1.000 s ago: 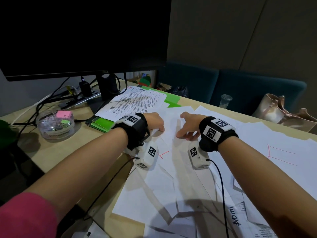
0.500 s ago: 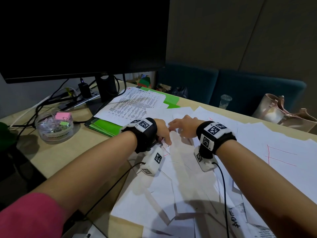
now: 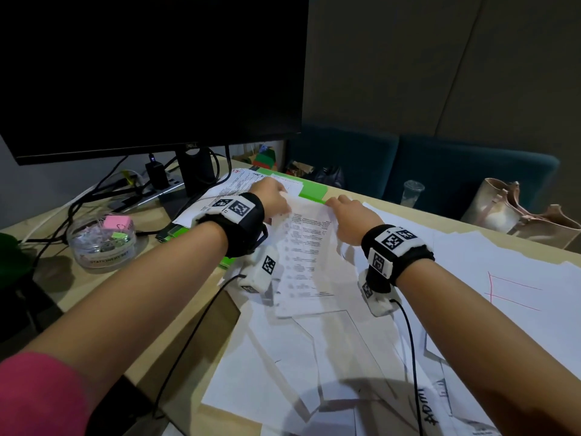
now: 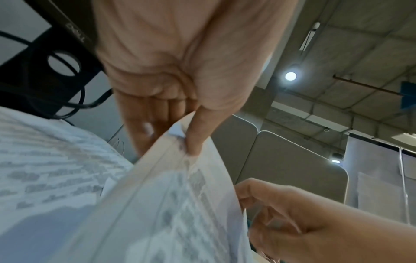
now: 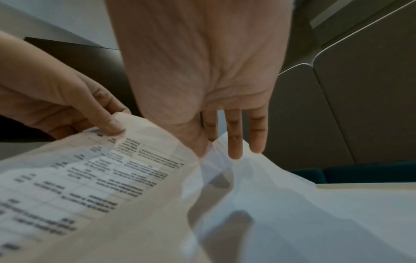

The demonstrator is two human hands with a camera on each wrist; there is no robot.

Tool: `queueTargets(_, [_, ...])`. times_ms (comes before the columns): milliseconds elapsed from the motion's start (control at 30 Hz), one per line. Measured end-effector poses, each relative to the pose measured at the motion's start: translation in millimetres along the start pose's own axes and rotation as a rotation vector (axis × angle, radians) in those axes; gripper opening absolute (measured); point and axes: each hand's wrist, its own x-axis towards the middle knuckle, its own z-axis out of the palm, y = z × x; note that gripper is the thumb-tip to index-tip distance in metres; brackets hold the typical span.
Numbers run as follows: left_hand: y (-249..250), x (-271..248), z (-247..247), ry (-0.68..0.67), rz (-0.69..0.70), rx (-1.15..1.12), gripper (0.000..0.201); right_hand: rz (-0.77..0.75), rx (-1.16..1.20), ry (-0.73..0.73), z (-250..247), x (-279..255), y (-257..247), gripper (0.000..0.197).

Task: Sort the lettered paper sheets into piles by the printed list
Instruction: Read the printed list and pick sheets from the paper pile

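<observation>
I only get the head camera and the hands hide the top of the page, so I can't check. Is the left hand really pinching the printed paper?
Observer: Yes. The left wrist view shows the left hand with its thumb pressing the printed sheet at its edge against the fingers behind it.
Operator: Is the right hand pinching too?
Observer: I cannot tell. In the right wrist view the right hand has three straight fingers reaching down to a blank white sheet, and its thumb meets the printed sheet's edge.
Operator: What's on the page?
Observer: The right wrist view shows ruled boxes around the text, like a table. The words are too blurred to read.
</observation>
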Motion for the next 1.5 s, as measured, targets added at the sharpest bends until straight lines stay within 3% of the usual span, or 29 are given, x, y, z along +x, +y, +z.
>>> queueTargets(67, [2.5,0.2,-8.5,0.107,0.093,0.034,0.043,0.018,0.040,0.070,-3.8,4.2,-0.3,0.049])
queueTargets(200, [5.1,-2.1,-15.0,0.214,0.237,0.039,0.020,0.041,0.109,0.119,-14.2,7.8,-4.4,0.045])
queueTargets(333, [14.2,-8.4,-22.8,0.316,0.419,-0.100,0.009,0.148,0.193,0.280,-19.0,9.6,-8.0,0.021])
queueTargets(400, [19.4,-7.7,-30.1,0.311,0.448,-0.122,0.018,0.218,0.286,0.390,-23.7,12.1,-9.3,0.013])
queueTargets(500, [20.8,-2.3,-42.9,0.354,0.351,-0.011,0.043,0.294,0.418,0.509,-36.3,14.4,-10.5,0.014])
queueTargets(600, [12.5,2.4,-54.1,0.559,0.185,0.197,0.068,0.384,0.566,0.592,-48.9,15.2,-9.5,0.011])
queueTargets(667, [3.7,4.5,-58.5,0.645,0.145,0.206,0.085,0.428,0.712,0.646,-55.2,16.8,-8.1,0.011])
queueTargets(733, [-4.4,4.1,-59.4,0.631,0.139,0.079,0.098,0.448,0.839,0.708,-59.8,19.0,-6.5,0.010])
queueTargets(800, [-10.1,3.8,-57.8,0.506,0.135,-0.141,0.104,0.462,0.912,0.761,-63.4,21.3,-5.8,0.010])
queueTargets(900, [-18.8,9.1,-53.3,0.192,0.121,-0.235,0.077,0.502,0.992,0.784,-67.3,24.0,-6.6,0.010])
queueTargets(1000, [-23.0,11.6,-49.4,0.081,0.145,-0.202,0.038,0.559,1.073,0.742,-65.1,26.3,-5.5,0.011])
queueTargets(1067, [-21.7,8.4,-46.9,0.074,0.165,-0.210,0.025,0.595,1.114,0.708,-62.1,26.8,-4.3,0.017])
queueTargets(1200, [-21.6,9.0,-37.9,0.115,0.045,-0.411,0.030,0.667,1.138,0.501,-48.5,26.4,-1.0,0.032])
queueTargets(1300, [-23.4,8.3,-30.7,0.109,-0.076,-0.495,0.014,0.713,1.104,0.218,-34.4,26.4,-6.6,0.052])
queueTargets(1400, [-30.6,8.9,-22.2,0.154,-0.156,-0.466,0.017,0.736,1.174,-0.002,-25.3,20.8,-15.9,0.043])
queueTargets(1500, [-43.3,11.6,-14.5,0.197,-0.186,-0.379,0.036,0.661,1.123,-0.112,-17.0,18.2,-21.9,0.033])
